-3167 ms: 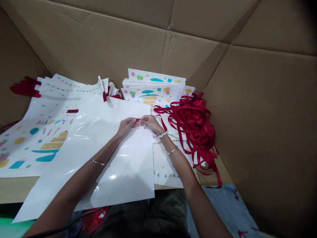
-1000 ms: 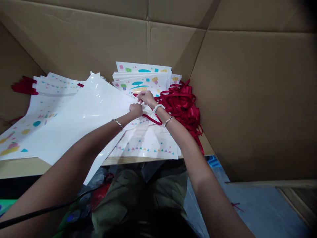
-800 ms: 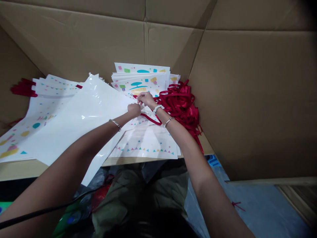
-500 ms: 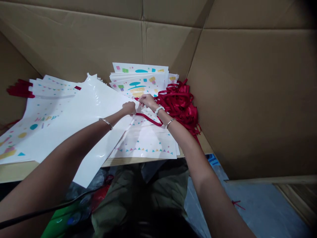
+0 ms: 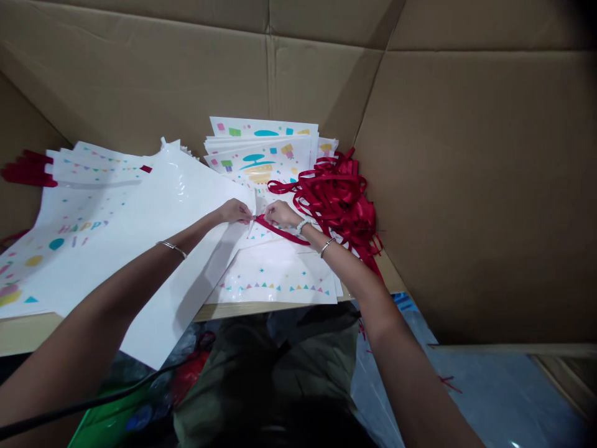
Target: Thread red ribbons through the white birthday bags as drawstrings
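My left hand [image 5: 236,211] is closed on the right-hand edge of a large white glossy sheet [image 5: 186,193], which slants over the printed sheets and hangs past the front edge of the table. Close beside it, my right hand [image 5: 278,213] pinches a red ribbon [image 5: 286,234] against that sheet's edge. The fingertips of both hands nearly meet there, and the exact join between ribbon and sheet is too small to make out. Under my hands lies a printed sheet [image 5: 275,274] with a row of coloured pennants.
A tangled pile of red ribbons [image 5: 342,193] lies to the right. Behind stands a stack of printed sheets [image 5: 256,152]; more printed sheets [image 5: 79,205] with red ribbon ends [image 5: 30,169] lie at left. Cardboard walls [image 5: 480,186] enclose the table [image 5: 28,333].
My right hand has come down and slightly nearer, bringing the ribbon end to the sheet's edge. My left hand has shifted a little left and down. A ribbon loop now lies free by the pile.
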`<action>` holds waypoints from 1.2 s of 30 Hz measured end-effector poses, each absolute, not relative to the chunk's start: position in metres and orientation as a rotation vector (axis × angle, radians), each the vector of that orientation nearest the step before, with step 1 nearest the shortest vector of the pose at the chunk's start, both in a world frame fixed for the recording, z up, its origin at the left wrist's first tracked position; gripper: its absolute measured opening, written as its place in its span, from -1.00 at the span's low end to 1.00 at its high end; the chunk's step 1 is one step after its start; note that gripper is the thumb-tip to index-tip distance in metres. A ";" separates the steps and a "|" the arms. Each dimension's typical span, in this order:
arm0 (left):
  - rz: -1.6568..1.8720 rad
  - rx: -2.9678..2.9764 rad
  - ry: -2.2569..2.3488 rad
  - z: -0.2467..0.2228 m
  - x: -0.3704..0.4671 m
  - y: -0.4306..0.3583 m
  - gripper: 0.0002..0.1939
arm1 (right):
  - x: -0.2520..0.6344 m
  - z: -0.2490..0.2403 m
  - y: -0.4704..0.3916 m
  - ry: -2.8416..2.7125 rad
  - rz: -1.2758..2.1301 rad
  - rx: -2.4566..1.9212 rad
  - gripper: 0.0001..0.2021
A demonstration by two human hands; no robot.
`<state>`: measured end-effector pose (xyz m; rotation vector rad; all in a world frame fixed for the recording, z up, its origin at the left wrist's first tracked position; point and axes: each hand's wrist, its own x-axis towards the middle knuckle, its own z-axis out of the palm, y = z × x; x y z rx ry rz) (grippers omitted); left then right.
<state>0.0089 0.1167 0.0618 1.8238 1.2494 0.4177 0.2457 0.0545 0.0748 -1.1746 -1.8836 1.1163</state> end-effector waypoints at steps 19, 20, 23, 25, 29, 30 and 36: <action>0.660 1.776 1.063 0.047 -0.004 0.098 -0.60 | 0.230 0.058 0.045 -1.896 1.104 -1.231 -0.71; 0.658 1.780 1.062 0.048 -0.004 0.097 -0.59 | 0.229 0.059 0.045 -1.892 1.099 -1.233 -0.71; 0.636 1.777 1.036 0.050 -0.006 0.094 -0.59 | 0.228 0.059 0.046 -1.887 1.083 -1.244 -0.71; 0.614 1.776 0.998 0.051 -0.007 0.094 -0.58 | 0.228 0.058 0.046 -1.886 1.072 -1.253 -0.71; 0.617 1.782 0.992 0.050 -0.007 0.094 -0.58 | 0.227 0.058 0.046 -1.887 1.045 -1.265 -0.71; 0.629 1.782 1.007 0.049 -0.007 0.093 -0.58 | 0.228 0.058 0.045 -1.887 1.039 -1.265 -0.71; 0.705 1.868 1.021 0.045 -0.001 0.091 -0.64 | 0.232 0.057 0.042 -1.892 1.001 -1.261 -0.71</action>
